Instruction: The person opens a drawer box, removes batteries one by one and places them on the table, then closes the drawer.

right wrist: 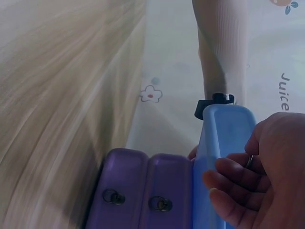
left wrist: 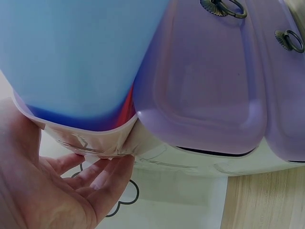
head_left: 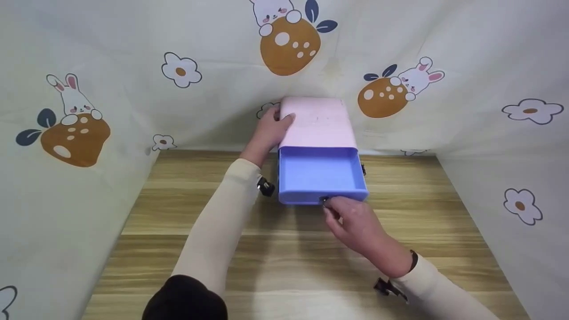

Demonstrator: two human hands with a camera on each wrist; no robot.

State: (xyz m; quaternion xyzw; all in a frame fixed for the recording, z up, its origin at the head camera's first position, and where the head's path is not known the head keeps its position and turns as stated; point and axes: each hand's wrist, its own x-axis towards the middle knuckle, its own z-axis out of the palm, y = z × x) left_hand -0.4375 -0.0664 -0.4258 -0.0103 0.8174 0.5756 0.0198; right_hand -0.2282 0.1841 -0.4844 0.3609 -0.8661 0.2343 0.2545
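A small drawer cabinet [head_left: 316,124] with a pink top stands on the table against the back cloth. Its top drawer, light blue [head_left: 302,198], is pulled well out; the inside that shows from above is bare. My left hand [head_left: 272,132] holds the cabinet's upper left edge, thumb on top and fingers [left wrist: 112,183] along the side. With thumb and fingertips my right hand [head_left: 359,224] pinches the ring handle [head_left: 325,200] on the blue drawer's front. Two purple drawers [left wrist: 209,81] below are closed, each with a dark ring handle [right wrist: 161,203].
Wood-grain table [head_left: 191,213] lies under the cabinet. Pale cloth [head_left: 213,106] printed with rabbits and flowers rises behind and on both sides. A red sliver [left wrist: 126,110] shows between the blue drawer and the casing. Black wrist devices [head_left: 266,186] sit on both sleeves.
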